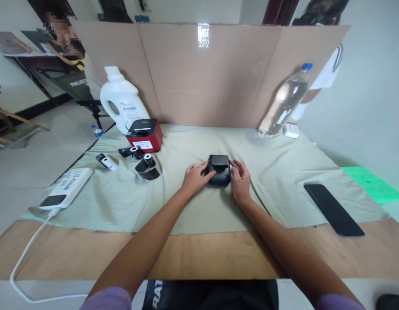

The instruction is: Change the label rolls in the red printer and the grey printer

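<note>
A small black printer (219, 168) sits on the pale green cloth (186, 202) in the middle of the table. My left hand (195, 178) rests against its left side, fingers laid over the front corner. My right hand (240, 181) touches its right side, fingers curled along the edge. Both hands hold the device between them. Its lid looks closed.
A red and black printer (144, 134) and a white detergent jug (120, 100) stand at the back left, with small paper rolls (147, 162) near them. A white power bank (67, 187) with cable lies left, a black phone (333, 209) right, a water bottle (285, 102) back right. A cardboard screen (206, 73) stands behind.
</note>
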`<state>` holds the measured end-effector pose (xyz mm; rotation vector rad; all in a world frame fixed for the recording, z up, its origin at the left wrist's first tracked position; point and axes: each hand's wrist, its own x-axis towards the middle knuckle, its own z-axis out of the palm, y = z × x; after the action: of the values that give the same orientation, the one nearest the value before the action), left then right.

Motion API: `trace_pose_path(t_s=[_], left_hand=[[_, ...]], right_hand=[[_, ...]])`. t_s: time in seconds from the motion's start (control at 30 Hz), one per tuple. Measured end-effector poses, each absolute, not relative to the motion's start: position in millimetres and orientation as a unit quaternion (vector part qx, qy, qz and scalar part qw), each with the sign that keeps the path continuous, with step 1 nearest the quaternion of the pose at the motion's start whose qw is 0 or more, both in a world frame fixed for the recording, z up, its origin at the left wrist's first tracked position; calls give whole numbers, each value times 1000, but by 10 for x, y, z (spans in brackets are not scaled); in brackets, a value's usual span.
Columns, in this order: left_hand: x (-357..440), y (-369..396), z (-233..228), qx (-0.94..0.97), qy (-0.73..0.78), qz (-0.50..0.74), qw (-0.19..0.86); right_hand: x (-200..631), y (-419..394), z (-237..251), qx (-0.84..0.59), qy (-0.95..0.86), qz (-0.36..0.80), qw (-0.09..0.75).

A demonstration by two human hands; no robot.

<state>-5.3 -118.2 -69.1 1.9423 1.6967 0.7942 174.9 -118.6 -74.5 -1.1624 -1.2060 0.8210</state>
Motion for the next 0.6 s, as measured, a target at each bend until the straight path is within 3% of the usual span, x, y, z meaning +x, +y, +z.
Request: trace_pose_path(t_s=[0.2, 0.4, 0.6], left_hand=[[-68, -1176, -709, 709, 605, 285, 222], [-66, -1180, -689, 708, 607, 283, 226], [-66, -1180, -708, 711, 605, 282, 223]], right_hand=[[1780, -848, -724, -482, -580, 349, 556], [1946, -516, -723, -548, -667, 284, 417], [2078, -413, -623, -540, -699, 254, 394]])
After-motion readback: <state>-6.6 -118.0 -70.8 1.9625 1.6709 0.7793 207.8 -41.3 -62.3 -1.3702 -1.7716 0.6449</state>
